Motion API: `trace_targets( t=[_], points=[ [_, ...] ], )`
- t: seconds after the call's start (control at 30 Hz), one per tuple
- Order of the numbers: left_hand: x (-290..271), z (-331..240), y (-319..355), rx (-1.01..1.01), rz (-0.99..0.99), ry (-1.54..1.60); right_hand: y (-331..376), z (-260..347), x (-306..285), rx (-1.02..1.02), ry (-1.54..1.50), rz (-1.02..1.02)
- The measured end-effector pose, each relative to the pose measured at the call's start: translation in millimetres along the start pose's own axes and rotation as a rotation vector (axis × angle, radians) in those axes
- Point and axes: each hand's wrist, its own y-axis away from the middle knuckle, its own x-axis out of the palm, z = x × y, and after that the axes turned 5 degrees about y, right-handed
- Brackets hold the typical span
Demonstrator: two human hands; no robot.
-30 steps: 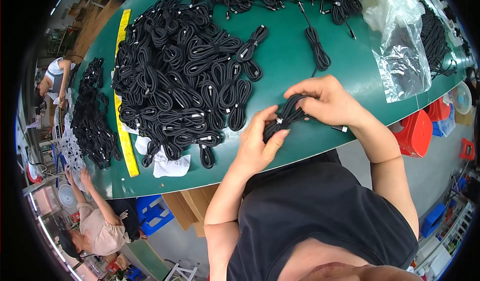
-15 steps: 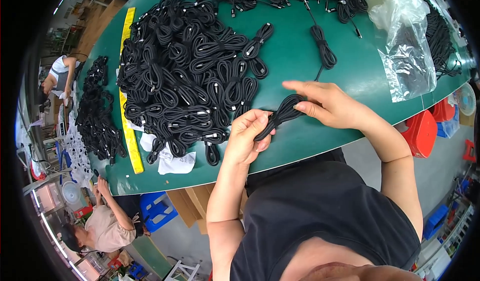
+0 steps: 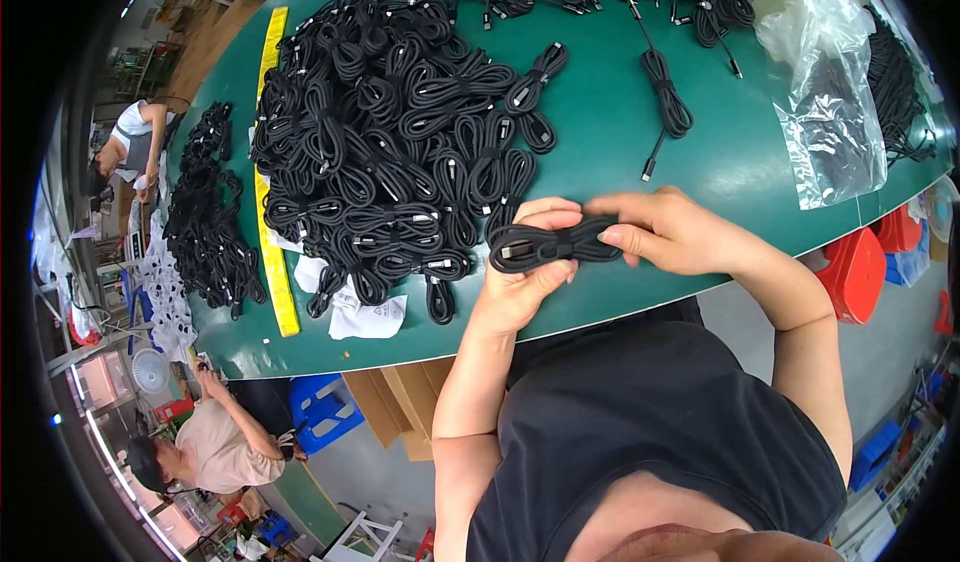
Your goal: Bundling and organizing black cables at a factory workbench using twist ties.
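Between my two hands, above the table's near edge, is a coiled black cable (image 3: 556,246) bound at its middle, with a metal plug showing at its left end. My left hand (image 3: 528,284) grips the left half, thumb below and fingers behind. My right hand (image 3: 668,230) pinches the right end between thumb and fingers; its fingertips are slightly blurred. Just beyond my hands lies a single bundled cable (image 3: 664,92) with both ends stretched out. A large heap of coiled black cables (image 3: 390,132) is to the left of it, close to my left hand.
A yellow strip (image 3: 272,192) divides the heap from a smaller cable pile (image 3: 208,217) on the green table (image 3: 740,152). Clear plastic bags (image 3: 830,112) lie at the right, white paper (image 3: 366,314) by the near edge. Red stools (image 3: 852,274) stand at the right; a co-worker (image 3: 205,432) is at the left.
The cable coil has turned from slanted to nearly level, and its plug has come into sight. My left hand has rotated under it; my right hand keeps hold of the other end.
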Motion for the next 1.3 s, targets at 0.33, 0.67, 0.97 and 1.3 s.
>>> trace_targets(
  t=[0.33,0.67,0.97,1.3],
  points=[
    [1.4,16.0,3.6,-0.104,0.023,0.048,1.7,-11.0,24.5,-0.634,0.701,-0.459],
    [-1.1,13.7,1.1,-0.022,-0.02,0.149,5.4,-12.6,26.6,-0.55,0.656,-0.465],
    [-4.9,5.3,1.1,0.011,-0.024,0.136,2.4,-7.3,12.4,-0.251,-0.006,-0.438],
    [-22.6,-1.8,4.9,0.048,-0.036,0.095,3.8,-21.0,6.2,-0.173,-0.045,-0.289]
  ],
)
